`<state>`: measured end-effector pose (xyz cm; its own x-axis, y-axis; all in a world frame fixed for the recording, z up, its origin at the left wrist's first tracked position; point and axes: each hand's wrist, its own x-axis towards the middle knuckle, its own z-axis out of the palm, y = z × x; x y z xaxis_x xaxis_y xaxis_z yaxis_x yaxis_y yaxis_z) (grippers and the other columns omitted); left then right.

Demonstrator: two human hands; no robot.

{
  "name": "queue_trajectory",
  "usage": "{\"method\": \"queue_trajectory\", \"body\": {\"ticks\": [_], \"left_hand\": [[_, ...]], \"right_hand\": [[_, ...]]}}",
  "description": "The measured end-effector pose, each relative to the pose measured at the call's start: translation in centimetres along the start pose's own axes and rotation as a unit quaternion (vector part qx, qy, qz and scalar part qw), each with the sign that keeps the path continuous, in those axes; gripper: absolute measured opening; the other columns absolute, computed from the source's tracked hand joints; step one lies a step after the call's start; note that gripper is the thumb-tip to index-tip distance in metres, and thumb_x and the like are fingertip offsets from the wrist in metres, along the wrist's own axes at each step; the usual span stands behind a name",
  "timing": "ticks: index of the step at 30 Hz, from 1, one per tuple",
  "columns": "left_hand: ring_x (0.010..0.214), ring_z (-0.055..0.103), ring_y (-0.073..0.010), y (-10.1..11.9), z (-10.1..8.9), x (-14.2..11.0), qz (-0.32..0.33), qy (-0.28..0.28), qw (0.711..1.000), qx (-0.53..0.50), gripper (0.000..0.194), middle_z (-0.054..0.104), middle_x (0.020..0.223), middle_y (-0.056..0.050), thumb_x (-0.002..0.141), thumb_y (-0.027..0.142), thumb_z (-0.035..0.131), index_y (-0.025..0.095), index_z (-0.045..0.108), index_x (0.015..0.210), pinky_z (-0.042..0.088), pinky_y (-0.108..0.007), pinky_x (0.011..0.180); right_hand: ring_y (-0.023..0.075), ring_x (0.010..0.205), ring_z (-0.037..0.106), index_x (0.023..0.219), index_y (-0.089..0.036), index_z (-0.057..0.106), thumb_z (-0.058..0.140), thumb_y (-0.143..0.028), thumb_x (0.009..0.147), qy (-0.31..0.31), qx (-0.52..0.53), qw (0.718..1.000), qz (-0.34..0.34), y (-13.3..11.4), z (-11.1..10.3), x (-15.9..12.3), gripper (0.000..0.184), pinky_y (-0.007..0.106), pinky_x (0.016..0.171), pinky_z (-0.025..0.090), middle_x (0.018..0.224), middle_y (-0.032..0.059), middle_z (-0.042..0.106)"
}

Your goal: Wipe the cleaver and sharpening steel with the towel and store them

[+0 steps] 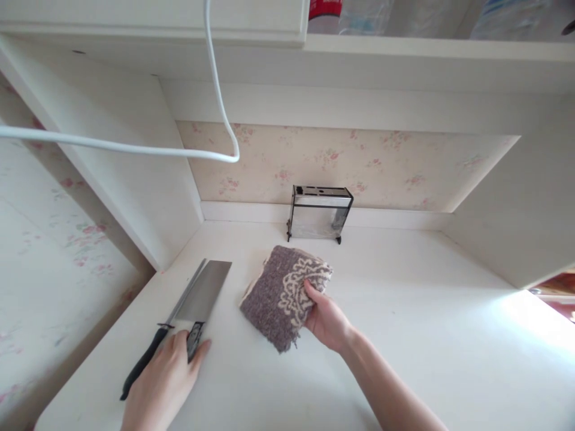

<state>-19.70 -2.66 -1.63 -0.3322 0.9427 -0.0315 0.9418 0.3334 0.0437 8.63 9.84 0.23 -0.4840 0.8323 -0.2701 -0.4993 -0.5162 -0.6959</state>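
Note:
At the lower left, my left hand (pixel 168 374) is closed around the dark handle of a cleaver (pixel 207 293), thumb on one side and fingers on the other. The cleaver lies with its wide blade pointing away from me. Right beside it, on its left, is a honing steel (pixel 146 359) with a black handle; part of its rod runs along the blade. In the middle, my right hand (pixel 330 323) grips a folded purple-grey cloth (pixel 275 299) with a cream pattern, thumb on top and the other fingers hidden beneath.
A knife block (pixel 320 218) with a slotted black top and clear front stands against the back wall. The white counter (pixel 404 335) is boxed in by side panels and a shelf (pixel 381 66) overhead. A white cable (pixel 179 152) hangs across the upper left.

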Motion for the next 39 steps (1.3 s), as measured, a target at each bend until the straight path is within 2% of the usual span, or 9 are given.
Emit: {"method": "queue_trajectory", "body": {"ticks": [4,7,11,16,23,27,31,35,39], "left_hand": [[0.086,0.069,-0.0325,1.2,-0.5,0.9,-0.017,-0.061,0.998,-0.009,0.033,0.070,0.092,-0.016,0.091,0.044,0.029,0.017,0.049,0.094,0.048,-0.037,0.068],[0.089,0.068,-0.0334,2.4,-0.7,1.7,-0.034,-0.054,0.997,-0.032,0.030,0.070,0.092,-0.017,0.091,0.040,0.029,0.017,0.047,0.095,0.048,-0.037,0.068],[0.084,0.069,-0.0324,5.3,-0.5,2.2,-0.036,-0.030,0.992,-0.117,0.028,0.072,0.087,-0.012,0.092,0.044,0.028,0.021,0.045,0.096,0.047,-0.035,0.064],[0.081,0.070,-0.0269,10.6,0.1,1.4,0.075,0.039,0.971,-0.226,0.024,0.071,0.096,-0.008,0.094,0.044,0.034,0.024,0.042,0.105,0.048,-0.031,0.060],[0.083,0.069,-0.0261,17.0,0.4,2.7,0.221,-0.031,0.939,-0.260,0.022,0.068,0.098,-0.008,0.096,0.038,0.033,0.024,0.044,0.109,0.048,-0.033,0.067],[0.079,0.068,-0.0239,17.4,1.0,3.8,0.240,-0.039,0.932,-0.270,0.017,0.065,0.095,-0.007,0.096,0.034,0.034,0.024,0.046,0.100,0.048,-0.033,0.067],[0.077,0.068,-0.0213,16.3,1.7,3.9,0.260,-0.009,0.917,-0.303,0.010,0.064,0.092,-0.006,0.096,0.033,0.038,0.026,0.044,0.098,0.050,-0.031,0.065],[0.072,0.067,-0.0194,15.7,2.6,3.6,0.318,0.039,0.903,-0.286,0.006,0.063,0.090,-0.006,0.094,0.026,0.043,0.025,0.044,0.100,0.052,-0.029,0.062],[0.065,0.067,-0.0189,15.7,3.7,3.5,0.389,0.133,0.876,-0.252,0.017,0.065,0.091,-0.008,0.092,0.021,0.044,0.020,0.046,0.109,0.055,-0.029,0.057]], "right_hand": [[0.0250,0.106,0.061,0.116,-0.022,0.060,0.053,-0.048,0.089,0.005,0.024,0.999,-0.041,-2.0,-2.5,-0.6,0.039,0.042,0.083,0.051,0.122,0.0076,0.063],[0.0257,0.112,0.058,0.119,-0.024,0.059,0.052,-0.046,0.090,0.015,0.043,0.997,-0.067,-2.6,-3.6,-1.0,0.037,0.043,0.085,0.050,0.127,0.0060,0.060],[0.0268,0.115,0.056,0.122,-0.027,0.057,0.054,-0.047,0.088,0.035,0.050,0.993,-0.100,-2.6,-4.0,-1.1,0.040,0.046,0.087,0.049,0.126,0.0053,0.061],[0.0266,0.116,0.055,0.124,-0.029,0.057,0.061,-0.045,0.084,0.060,0.050,0.988,-0.131,-1.8,-3.6,-1.2,0.044,0.047,0.092,0.047,0.125,0.0035,0.061],[0.0261,0.121,0.050,0.123,-0.033,0.058,0.054,-0.050,0.086,0.060,0.073,0.984,-0.151,-1.6,-3.0,-2.3,0.041,0.047,0.097,0.042,0.130,0.0013,0.058],[0.0273,0.120,0.051,0.116,-0.038,0.062,0.055,-0.054,0.079,0.056,0.080,0.982,-0.162,-2.1,-3.8,-2.6,0.042,0.049,0.099,0.040,0.124,0.0003,0.062],[0.0283,0.118,0.053,0.106,-0.036,0.068,0.051,-0.058,0.078,0.065,0.115,0.985,-0.115,-2.1,-4.5,-2.2,0.040,0.050,0.099,0.040,0.113,0.0027,0.067],[0.0273,0.112,0.056,0.090,-0.035,0.072,0.067,-0.060,0.068,0.117,0.135,0.978,-0.109,-0.5,-4.7,-1.7,0.034,0.047,0.098,0.041,0.103,0.0017,0.071],[0.0257,0.103,0.060,0.090,-0.028,0.071,0.081,-0.044,0.061,0.080,0.099,0.989,-0.079,1.0,-4.2,-1.4,0.034,0.043,0.097,0.042,0.094,0.0041,0.073]]}}
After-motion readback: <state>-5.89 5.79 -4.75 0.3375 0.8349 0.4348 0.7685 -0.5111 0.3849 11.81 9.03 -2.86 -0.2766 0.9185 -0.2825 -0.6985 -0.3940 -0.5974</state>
